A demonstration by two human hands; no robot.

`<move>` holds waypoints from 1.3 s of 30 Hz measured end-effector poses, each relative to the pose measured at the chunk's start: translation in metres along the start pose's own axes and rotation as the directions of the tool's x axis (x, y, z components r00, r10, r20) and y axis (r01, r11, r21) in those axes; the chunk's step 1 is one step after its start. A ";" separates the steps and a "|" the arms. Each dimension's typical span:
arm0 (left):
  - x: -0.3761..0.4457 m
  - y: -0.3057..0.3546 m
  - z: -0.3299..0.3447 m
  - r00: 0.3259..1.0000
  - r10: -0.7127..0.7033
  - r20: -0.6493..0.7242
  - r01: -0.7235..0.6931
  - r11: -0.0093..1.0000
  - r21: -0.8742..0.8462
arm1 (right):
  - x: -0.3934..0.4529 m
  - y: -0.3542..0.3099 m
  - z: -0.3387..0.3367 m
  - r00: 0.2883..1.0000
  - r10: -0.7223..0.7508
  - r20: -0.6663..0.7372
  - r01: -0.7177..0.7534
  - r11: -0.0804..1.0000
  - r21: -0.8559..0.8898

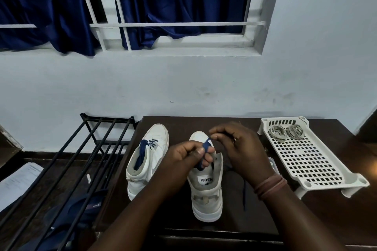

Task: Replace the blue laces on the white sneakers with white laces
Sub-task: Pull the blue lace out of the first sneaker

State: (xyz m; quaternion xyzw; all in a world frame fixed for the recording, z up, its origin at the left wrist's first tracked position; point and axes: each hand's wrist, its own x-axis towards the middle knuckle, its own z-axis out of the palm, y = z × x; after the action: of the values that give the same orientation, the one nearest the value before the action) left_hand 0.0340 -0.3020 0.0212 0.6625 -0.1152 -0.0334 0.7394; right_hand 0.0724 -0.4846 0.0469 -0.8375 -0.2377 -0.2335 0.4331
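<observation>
Two white sneakers stand on a dark table (234, 216), toes pointing away. The left sneaker (146, 161) has a blue tongue and blue lacing near its toe. Over the right sneaker (206, 191) my left hand (183, 159) grips the blue tongue (206, 146), while my right hand (236, 144) pinches the blue lace just above it. A loose blue lace (244, 193) trails on the table right of that shoe. Two coiled white laces (285, 131) lie in a white perforated tray (310, 165). My hands hide the right sneaker's eyelets.
A black metal rack (81, 161) stands left of the table, with dark blue footwear (81, 210) and papers (18, 183) on the floor beneath and beside it. A pale wall and a barred window with blue curtains are behind.
</observation>
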 end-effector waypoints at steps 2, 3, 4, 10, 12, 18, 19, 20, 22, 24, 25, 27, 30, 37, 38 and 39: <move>0.000 0.007 0.001 0.999 -0.039 0.015 0.042 0.941 -0.335 | -0.003 0.004 0.003 0.998 0.016 0.062 -0.016 1.000 0.007; 0.001 0.010 0.001 0.999 -0.049 0.014 0.050 0.877 -0.479 | -0.005 0.004 0.006 0.994 0.014 0.107 -0.013 1.000 -0.004; 0.002 0.011 0.000 0.999 -0.052 -0.002 0.041 0.812 -0.582 | -0.008 0.004 0.009 0.988 0.013 0.157 -0.010 1.000 -0.019; 0.010 0.001 -0.007 0.960 -0.024 -0.279 -0.071 0.944 -0.323 | -0.013 -0.004 0.021 0.934 -0.038 0.356 0.081 0.991 -0.109; 0.008 -0.004 -0.008 0.955 0.064 -0.291 -0.051 0.997 0.050 | -0.010 -0.009 0.017 0.942 -0.078 0.325 0.115 0.989 -0.096; 0.004 -0.008 -0.002 0.997 0.058 -0.052 -0.035 0.930 0.365 | 0.000 -0.012 0.001 0.997 -0.029 0.073 0.028 1.000 0.012; 0.003 -0.006 -0.001 0.999 0.029 -0.030 -0.019 0.954 0.298 | 0.001 -0.008 0.000 0.999 0.007 0.046 -0.009 0.999 0.032; 0.002 -0.004 0.000 1.000 0.007 -0.016 -0.004 0.980 0.198 | 0.001 -0.004 -0.001 0.999 0.039 0.036 -0.041 0.998 0.047; 0.000 0.003 0.003 1.000 -0.015 -0.003 0.015 0.998 -0.063 | -0.001 0.003 -0.001 0.997 0.070 0.042 -0.072 0.996 0.058; 0.001 0.009 0.006 0.999 -0.037 -0.023 0.028 0.948 -0.317 | -0.004 0.006 0.002 0.994 0.061 0.086 -0.065 0.997 0.048; 0.002 0.011 0.006 0.998 -0.050 -0.045 0.027 0.911 -0.411 | -0.006 0.006 0.004 0.990 0.056 0.130 -0.062 0.997 0.045; 0.005 0.011 0.003 0.993 -0.060 -0.102 -0.001 0.855 -0.518 | -0.009 0.003 0.010 0.971 0.066 0.230 -0.074 0.997 0.025; 0.010 0.005 -0.003 0.976 -0.053 -0.212 -0.065 0.855 -0.514 | -0.011 0.000 0.016 0.940 0.058 0.336 -0.049 0.998 -0.035; 0.009 -0.007 -0.003 0.976 0.062 -0.208 -0.041 0.994 0.104 | -0.006 -0.012 0.009 0.958 -0.015 0.285 0.021 1.000 -0.018; 0.008 -0.008 0.000 0.981 0.054 -0.186 -0.030 0.991 0.130 | -0.004 -0.014 0.007 0.959 -0.005 0.284 0.006 1.000 0.000; 0.007 -0.008 0.003 0.983 0.043 -0.176 -0.021 0.992 0.121 | -0.003 -0.015 0.005 0.953 0.013 0.304 -0.017 1.000 0.011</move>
State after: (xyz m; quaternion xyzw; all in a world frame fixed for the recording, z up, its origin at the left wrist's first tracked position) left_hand 0.0408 -0.3073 0.0145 0.7036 -0.0608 0.0449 0.7066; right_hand 0.0624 -0.4735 0.0521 -0.8624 -0.2965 -0.0973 0.3986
